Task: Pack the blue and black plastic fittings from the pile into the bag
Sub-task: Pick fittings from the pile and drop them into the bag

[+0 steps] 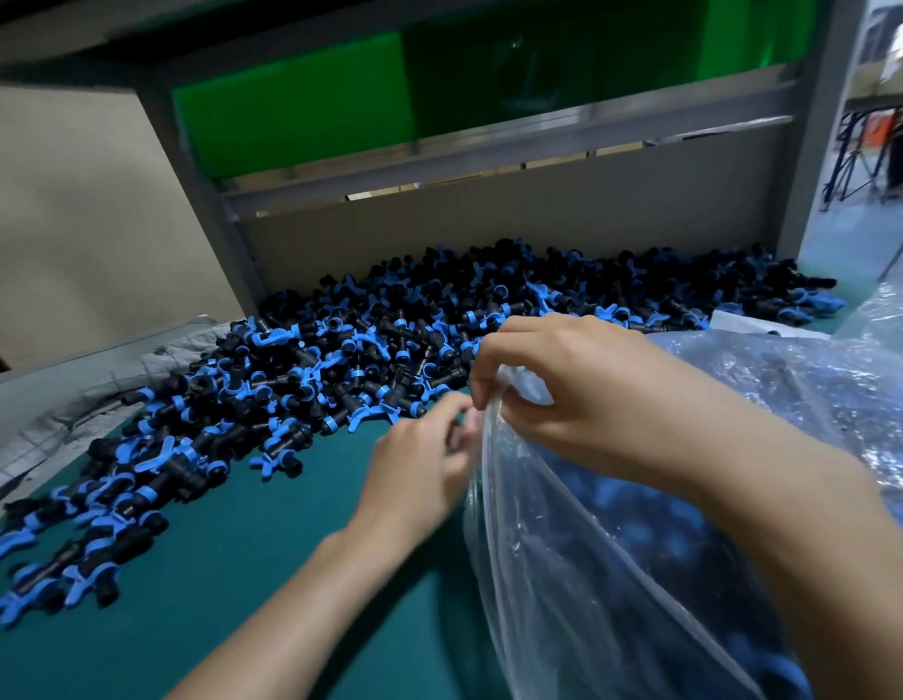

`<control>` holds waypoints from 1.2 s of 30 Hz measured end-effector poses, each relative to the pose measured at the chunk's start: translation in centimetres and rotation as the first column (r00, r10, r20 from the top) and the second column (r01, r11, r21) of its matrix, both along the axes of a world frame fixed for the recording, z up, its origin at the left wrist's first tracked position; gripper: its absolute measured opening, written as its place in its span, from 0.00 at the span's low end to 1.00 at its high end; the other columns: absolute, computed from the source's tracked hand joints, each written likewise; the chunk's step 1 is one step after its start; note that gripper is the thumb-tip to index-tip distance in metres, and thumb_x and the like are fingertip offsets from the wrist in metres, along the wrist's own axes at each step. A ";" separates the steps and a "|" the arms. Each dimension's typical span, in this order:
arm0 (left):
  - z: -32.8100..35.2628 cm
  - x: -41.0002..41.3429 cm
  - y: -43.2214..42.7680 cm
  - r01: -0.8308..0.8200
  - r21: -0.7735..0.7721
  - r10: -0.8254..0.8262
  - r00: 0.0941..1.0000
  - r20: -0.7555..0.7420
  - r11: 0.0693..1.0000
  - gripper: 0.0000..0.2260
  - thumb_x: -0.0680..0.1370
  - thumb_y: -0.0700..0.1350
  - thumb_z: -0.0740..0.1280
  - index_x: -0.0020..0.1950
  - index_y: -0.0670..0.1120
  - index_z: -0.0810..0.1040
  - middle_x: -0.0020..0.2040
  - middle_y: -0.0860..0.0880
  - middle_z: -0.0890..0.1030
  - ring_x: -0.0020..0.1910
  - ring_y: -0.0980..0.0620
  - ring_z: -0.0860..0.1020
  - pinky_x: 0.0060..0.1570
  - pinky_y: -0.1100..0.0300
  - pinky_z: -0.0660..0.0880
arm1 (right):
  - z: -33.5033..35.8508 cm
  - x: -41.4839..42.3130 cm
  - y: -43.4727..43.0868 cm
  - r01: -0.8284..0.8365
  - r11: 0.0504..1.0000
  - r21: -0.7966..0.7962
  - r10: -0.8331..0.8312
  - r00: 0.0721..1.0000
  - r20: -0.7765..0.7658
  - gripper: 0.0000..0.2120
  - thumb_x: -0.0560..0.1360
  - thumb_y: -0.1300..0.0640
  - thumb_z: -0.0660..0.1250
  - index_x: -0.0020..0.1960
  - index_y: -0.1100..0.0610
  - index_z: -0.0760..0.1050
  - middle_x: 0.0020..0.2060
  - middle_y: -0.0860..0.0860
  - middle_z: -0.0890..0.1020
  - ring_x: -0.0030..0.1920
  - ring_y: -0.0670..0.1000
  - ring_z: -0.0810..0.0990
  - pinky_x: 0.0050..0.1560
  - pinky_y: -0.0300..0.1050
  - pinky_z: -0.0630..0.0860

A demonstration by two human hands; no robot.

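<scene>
Many blue and black fittings (338,356) are lying heaped across the green bench (237,573). I am watching the left hand (419,472) curling, blurred, beside the clear bag (616,573); its grip I cannot tell. The right hand (581,391) is pinching the rim, with fittings showing inside.

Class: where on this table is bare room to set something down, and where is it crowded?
Bare: the near green mat between the fittings pile and the bag. Crowded: left and back under fittings; right under the bag.
</scene>
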State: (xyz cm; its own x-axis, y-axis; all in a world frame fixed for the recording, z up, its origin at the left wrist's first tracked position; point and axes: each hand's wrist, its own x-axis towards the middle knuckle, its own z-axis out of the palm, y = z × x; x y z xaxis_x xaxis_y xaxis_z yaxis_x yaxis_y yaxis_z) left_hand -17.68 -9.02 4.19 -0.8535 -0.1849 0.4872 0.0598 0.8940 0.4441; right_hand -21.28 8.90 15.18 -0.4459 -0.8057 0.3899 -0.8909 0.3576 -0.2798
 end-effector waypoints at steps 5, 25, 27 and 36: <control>-3.1 -2.0 -6.6 -0.289 -0.421 0.413 0.878 0.240 0.860 0.16 0.84 0.51 0.51 0.72 0.55 0.62 0.54 0.49 0.77 0.46 0.46 0.77 0.38 0.53 0.70 | -0.6 -0.2 -0.4 -0.024 0.999 0.041 0.023 0.999 0.035 0.11 0.72 0.48 0.54 0.47 0.42 0.74 0.47 0.41 0.78 0.50 0.47 0.77 0.52 0.51 0.74; -5.6 -0.2 -7.6 -0.165 0.844 0.500 0.855 -0.135 0.510 0.05 0.84 0.42 0.56 0.59 0.46 0.64 0.44 0.46 0.81 0.34 0.53 0.77 0.35 0.59 0.73 | -1.6 -0.6 -0.7 -0.051 0.997 0.052 0.052 0.999 -0.015 0.06 0.76 0.52 0.60 0.48 0.45 0.76 0.46 0.40 0.78 0.49 0.46 0.77 0.51 0.51 0.74; -5.8 0.3 -7.7 -0.081 0.906 0.490 0.859 -0.149 0.416 0.04 0.85 0.43 0.55 0.56 0.45 0.67 0.40 0.45 0.80 0.31 0.54 0.75 0.33 0.60 0.71 | -1.6 -0.5 -0.7 -0.049 0.997 0.058 0.050 0.999 -0.018 0.06 0.76 0.51 0.60 0.48 0.45 0.76 0.46 0.40 0.77 0.49 0.46 0.77 0.52 0.51 0.73; -4.9 0.9 -7.7 0.069 0.976 0.476 0.864 -0.163 0.209 0.13 0.85 0.47 0.55 0.41 0.46 0.68 0.27 0.53 0.63 0.22 0.57 0.60 0.22 0.64 0.59 | -1.6 -0.4 -0.9 -0.033 0.995 0.097 0.038 0.998 -0.051 0.05 0.76 0.51 0.61 0.48 0.43 0.74 0.46 0.38 0.76 0.48 0.44 0.74 0.50 0.47 0.71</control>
